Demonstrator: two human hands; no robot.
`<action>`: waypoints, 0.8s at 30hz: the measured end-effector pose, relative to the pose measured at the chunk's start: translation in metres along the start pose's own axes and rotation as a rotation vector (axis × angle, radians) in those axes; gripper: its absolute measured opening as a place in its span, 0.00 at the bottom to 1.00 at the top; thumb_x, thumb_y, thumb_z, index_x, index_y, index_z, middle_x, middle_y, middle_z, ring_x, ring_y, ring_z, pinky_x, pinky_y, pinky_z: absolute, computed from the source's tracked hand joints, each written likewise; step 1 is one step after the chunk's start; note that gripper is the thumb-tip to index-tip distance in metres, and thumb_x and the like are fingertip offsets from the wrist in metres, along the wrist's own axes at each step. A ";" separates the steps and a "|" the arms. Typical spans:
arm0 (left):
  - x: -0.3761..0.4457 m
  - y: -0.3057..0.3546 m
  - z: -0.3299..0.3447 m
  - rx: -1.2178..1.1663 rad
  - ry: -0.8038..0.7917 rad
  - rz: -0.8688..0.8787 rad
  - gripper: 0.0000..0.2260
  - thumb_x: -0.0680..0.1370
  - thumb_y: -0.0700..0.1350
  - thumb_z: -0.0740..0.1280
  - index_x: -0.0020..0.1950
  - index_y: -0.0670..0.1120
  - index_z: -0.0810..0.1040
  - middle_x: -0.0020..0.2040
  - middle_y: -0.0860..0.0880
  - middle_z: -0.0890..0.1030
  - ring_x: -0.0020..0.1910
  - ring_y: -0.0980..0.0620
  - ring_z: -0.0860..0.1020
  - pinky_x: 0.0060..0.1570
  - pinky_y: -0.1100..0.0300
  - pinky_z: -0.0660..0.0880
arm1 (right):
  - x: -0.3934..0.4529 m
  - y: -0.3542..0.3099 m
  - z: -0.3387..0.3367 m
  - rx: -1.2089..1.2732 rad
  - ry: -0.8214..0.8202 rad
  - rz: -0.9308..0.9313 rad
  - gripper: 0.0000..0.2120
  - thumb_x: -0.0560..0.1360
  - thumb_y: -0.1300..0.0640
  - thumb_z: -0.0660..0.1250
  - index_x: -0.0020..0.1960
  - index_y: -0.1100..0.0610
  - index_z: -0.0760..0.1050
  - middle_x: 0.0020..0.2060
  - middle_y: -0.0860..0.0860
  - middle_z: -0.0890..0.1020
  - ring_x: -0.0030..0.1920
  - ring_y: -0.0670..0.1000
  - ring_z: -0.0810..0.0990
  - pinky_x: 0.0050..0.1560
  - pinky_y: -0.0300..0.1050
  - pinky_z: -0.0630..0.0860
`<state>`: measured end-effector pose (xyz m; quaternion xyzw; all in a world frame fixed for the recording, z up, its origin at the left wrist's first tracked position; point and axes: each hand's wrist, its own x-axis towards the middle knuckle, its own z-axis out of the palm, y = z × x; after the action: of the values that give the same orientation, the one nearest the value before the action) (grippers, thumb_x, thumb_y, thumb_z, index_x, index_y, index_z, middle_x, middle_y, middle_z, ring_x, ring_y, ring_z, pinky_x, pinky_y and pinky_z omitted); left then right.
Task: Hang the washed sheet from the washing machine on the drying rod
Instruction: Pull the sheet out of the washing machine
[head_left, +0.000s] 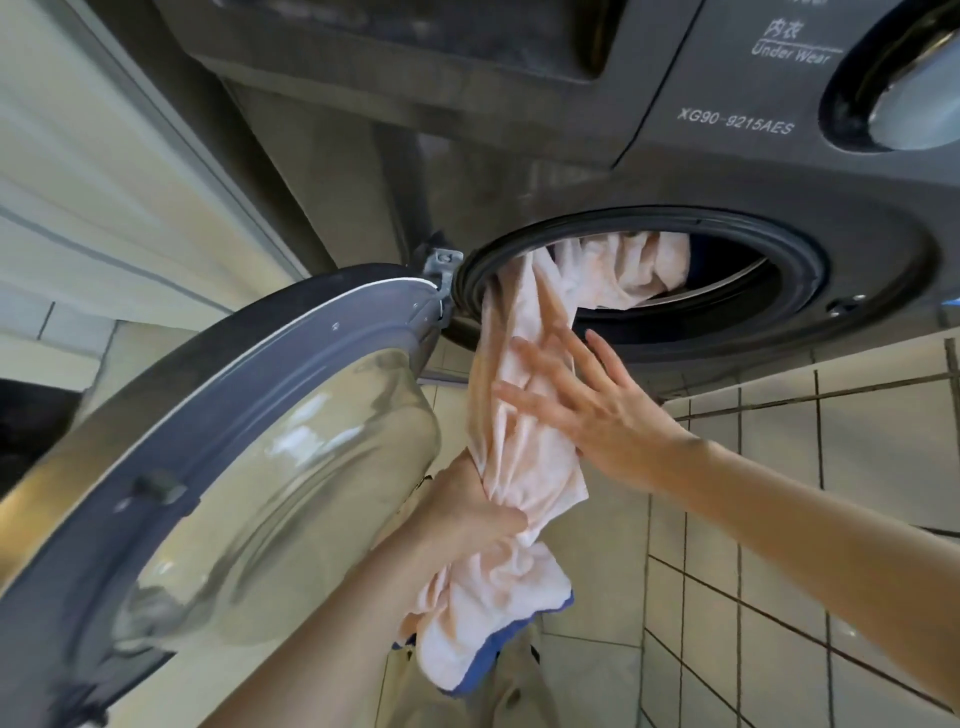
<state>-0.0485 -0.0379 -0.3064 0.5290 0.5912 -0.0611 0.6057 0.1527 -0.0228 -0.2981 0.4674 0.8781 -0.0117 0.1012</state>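
A pale pink sheet (524, 312) with a blue edge trails out of the round drum opening of the dark grey washing machine (769, 156). Part of the sheet lies bunched inside the drum. My left hand (467, 506) grips the sheet in a fist below the opening, and the loose end hangs under it. My right hand (587, 395) lies against the stretched sheet higher up, fingers straight and spread. The drying rod is out of view.
The machine's round glass door (234, 467) stands swung open to the left, close beside my left forearm. A white tiled floor (779, 519) runs to the right and below. A pale wall (78, 182) is on the left.
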 end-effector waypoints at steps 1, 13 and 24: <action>-0.005 -0.003 -0.001 0.023 -0.036 0.010 0.23 0.57 0.51 0.68 0.52 0.52 0.74 0.44 0.54 0.80 0.45 0.55 0.79 0.45 0.57 0.79 | 0.009 0.005 0.000 -0.022 -0.021 -0.057 0.51 0.67 0.63 0.71 0.78 0.45 0.42 0.77 0.57 0.49 0.75 0.67 0.48 0.71 0.68 0.55; -0.058 -0.010 0.013 0.351 0.278 0.129 0.39 0.70 0.46 0.66 0.71 0.64 0.46 0.46 0.56 0.74 0.44 0.50 0.75 0.43 0.56 0.71 | 0.024 0.024 0.036 -0.066 -0.270 -0.284 0.40 0.62 0.62 0.77 0.70 0.47 0.67 0.56 0.48 0.80 0.66 0.57 0.73 0.68 0.71 0.49; -0.071 -0.019 0.050 0.672 0.618 0.580 0.32 0.65 0.38 0.68 0.68 0.54 0.71 0.66 0.50 0.74 0.51 0.43 0.79 0.49 0.47 0.75 | -0.001 0.061 0.037 -0.096 -0.386 -0.265 0.32 0.67 0.55 0.72 0.69 0.43 0.69 0.69 0.45 0.69 0.74 0.57 0.55 0.71 0.63 0.46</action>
<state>-0.0504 -0.1207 -0.2747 0.8285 0.5193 0.0814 0.1932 0.2095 0.0059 -0.3298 0.3319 0.8957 -0.0723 0.2870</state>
